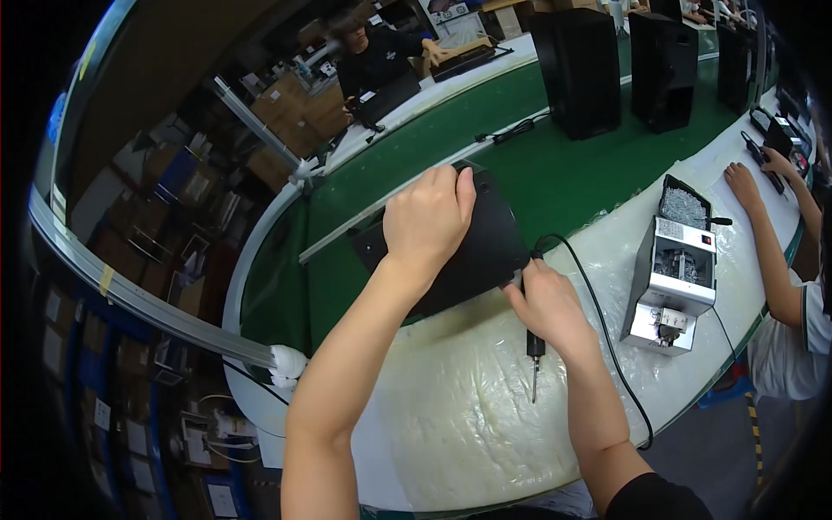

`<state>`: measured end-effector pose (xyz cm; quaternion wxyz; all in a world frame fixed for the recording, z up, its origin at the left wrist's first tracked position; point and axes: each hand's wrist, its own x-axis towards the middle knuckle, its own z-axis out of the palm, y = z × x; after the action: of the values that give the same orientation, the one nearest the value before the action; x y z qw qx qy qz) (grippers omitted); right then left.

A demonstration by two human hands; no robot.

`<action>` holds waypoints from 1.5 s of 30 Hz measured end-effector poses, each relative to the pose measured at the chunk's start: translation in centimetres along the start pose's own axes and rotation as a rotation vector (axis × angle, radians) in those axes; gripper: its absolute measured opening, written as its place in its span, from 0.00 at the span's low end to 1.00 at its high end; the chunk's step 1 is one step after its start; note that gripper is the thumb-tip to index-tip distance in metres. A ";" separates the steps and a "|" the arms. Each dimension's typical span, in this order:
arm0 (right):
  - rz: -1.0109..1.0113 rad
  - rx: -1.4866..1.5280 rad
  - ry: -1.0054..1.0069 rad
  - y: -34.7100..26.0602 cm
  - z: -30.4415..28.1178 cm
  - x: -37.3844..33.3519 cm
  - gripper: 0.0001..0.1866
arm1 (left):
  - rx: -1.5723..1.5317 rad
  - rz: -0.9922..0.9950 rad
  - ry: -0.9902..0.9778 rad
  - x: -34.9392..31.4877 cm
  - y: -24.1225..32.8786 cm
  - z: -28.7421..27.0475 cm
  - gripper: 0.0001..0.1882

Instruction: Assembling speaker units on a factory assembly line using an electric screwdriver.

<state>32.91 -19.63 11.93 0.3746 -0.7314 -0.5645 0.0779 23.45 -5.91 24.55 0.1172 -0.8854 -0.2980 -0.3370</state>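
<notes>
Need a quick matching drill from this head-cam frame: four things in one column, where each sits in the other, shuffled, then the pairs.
Things:
1. left hand
2. right hand
3. screw feeder box
4. tall black speaker cabinets

Places:
A. standing on the green conveyor belt
B. gripping an electric screwdriver, bit pointing down
C. pressed flat on the black panel
D. on the white padded bench, right of the hands

Pairs: 1-C, 2-B, 3-D, 4-A
</notes>
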 end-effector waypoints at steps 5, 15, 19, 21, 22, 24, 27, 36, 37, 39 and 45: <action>0.010 0.049 -0.006 -0.5 -1.1 -0.4 0.19 | 0.149 -0.229 -0.091 0.5 -1.1 -1.1 0.32; 0.313 -0.057 -0.107 3.7 0.6 0.6 0.25 | -0.635 -0.923 0.559 -13.5 -9.4 -11.8 0.31; 0.405 -0.136 -0.259 4.2 3.9 0.2 0.31 | -0.942 -1.005 0.653 -24.1 -7.6 -18.6 0.30; 0.415 -0.148 -0.273 4.6 4.9 0.1 0.32 | -0.798 -1.037 0.712 -30.0 -9.4 -19.4 0.31; 0.421 -0.154 -0.253 5.2 5.4 0.3 0.31 | -0.955 -1.163 0.738 -32.3 -9.8 -19.7 0.32; 0.429 -0.163 -0.216 6.0 6.5 0.5 0.28 | -0.855 -1.255 0.926 -39.5 -11.9 -17.4 0.31; 0.469 -0.088 -0.131 5.5 4.6 -0.2 0.25 | -1.274 -1.383 0.873 -45.0 -10.3 -17.0 0.31; 0.156 0.452 0.352 0.5 -9.6 -4.3 0.23 | -1.528 -1.228 0.744 -44.1 -6.6 -18.0 0.31; 0.146 0.628 0.460 1.2 -10.9 -5.4 0.22 | -1.440 -1.299 0.891 -43.3 -6.1 -17.4 0.32; 0.102 0.985 0.591 1.6 -13.7 -8.0 0.21 | -1.455 -1.202 0.825 -42.0 -5.8 -16.7 0.32; -0.182 0.889 1.013 1.0 -18.8 -11.4 0.20 | -1.552 -1.512 0.753 -39.2 -6.0 -13.6 0.32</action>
<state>39.79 -38.48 21.03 0.8628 -0.4038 -0.2931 -0.0816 -10.70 -24.24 8.64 -0.6109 -0.1565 -0.4117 -0.6578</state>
